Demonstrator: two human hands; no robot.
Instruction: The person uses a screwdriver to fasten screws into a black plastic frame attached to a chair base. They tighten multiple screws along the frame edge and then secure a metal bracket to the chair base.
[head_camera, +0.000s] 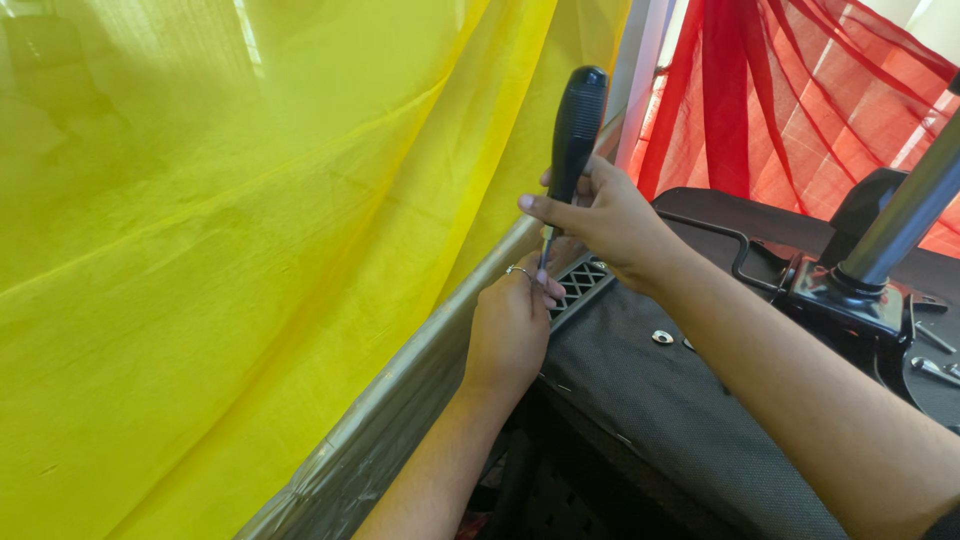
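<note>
My right hand (605, 222) grips a screwdriver (574, 130) with a black handle, held upright with its thin shaft pointing down. The tip meets a small metal ring or screw at my left hand's fingertips. My left hand (510, 325) pinches that small piece against the edge of a black plastic grille (583, 284) on an upturned black chair seat (660, 400). The exact contact point is hidden by my fingers.
A yellow sheer curtain (220, 260) fills the left, over a grey ledge (400, 390). A red curtain (800, 100) hangs at the back right. A grey metal column (905, 215) rises from the chair's base plate (850, 295). Loose screws and a washer (662, 337) lie on the seat.
</note>
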